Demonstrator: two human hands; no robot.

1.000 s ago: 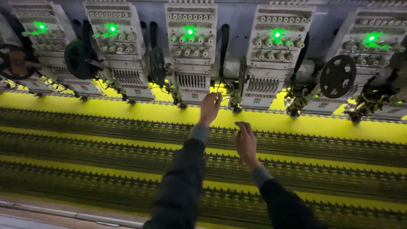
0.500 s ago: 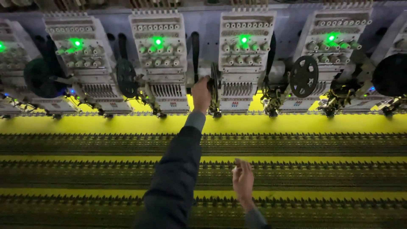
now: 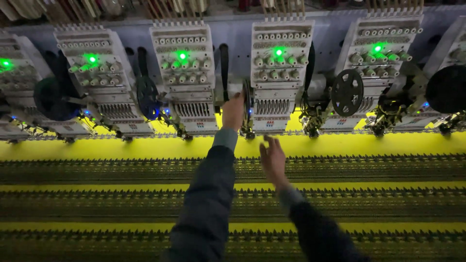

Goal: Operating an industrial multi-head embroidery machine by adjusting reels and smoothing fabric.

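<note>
Yellow fabric (image 3: 340, 145) lies stretched flat under a row of embroidery heads (image 3: 281, 73), each lit green, so every head can stitch its own strip of dark banded pattern. Reaching far forward, the left hand (image 3: 234, 112) has its fingers closed around a dark wheel (image 3: 246, 104) beside the middle head. Nearer, the right hand (image 3: 273, 157) hovers over the fabric, fingers loosely spread, grasping nothing.

yellow fabric (image 3: 369, 144) w/ dark embroidered bands (image 3: 121, 170)
</note>
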